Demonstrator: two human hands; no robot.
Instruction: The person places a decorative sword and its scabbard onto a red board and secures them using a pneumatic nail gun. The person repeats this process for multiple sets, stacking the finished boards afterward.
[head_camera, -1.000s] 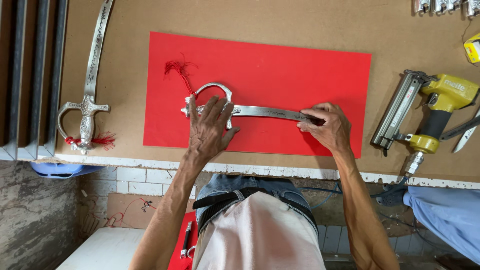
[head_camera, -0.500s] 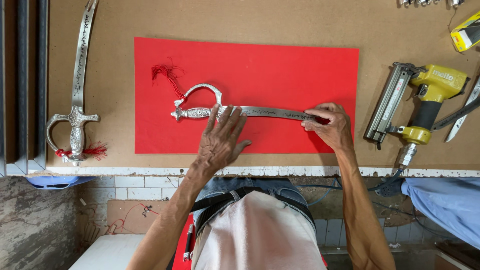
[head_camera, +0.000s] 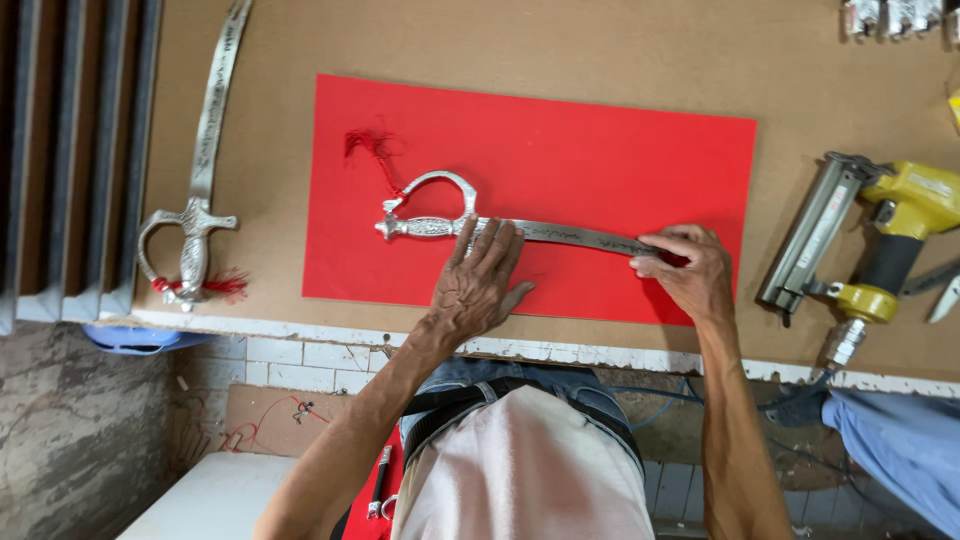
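Sword on red sheet; left hand flat near hilt, right hand pinching tip.

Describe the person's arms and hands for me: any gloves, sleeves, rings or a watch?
Both the left hand and the right hand are bare: no gloves, no visible rings or watch. The forearms are uncovered too, lean and veined, with no sleeve in view.

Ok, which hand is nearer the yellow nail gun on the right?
Right. The right hand presses the sword's tip, close to the yellow nail gun; the left hand rests near the hilt, farther away.
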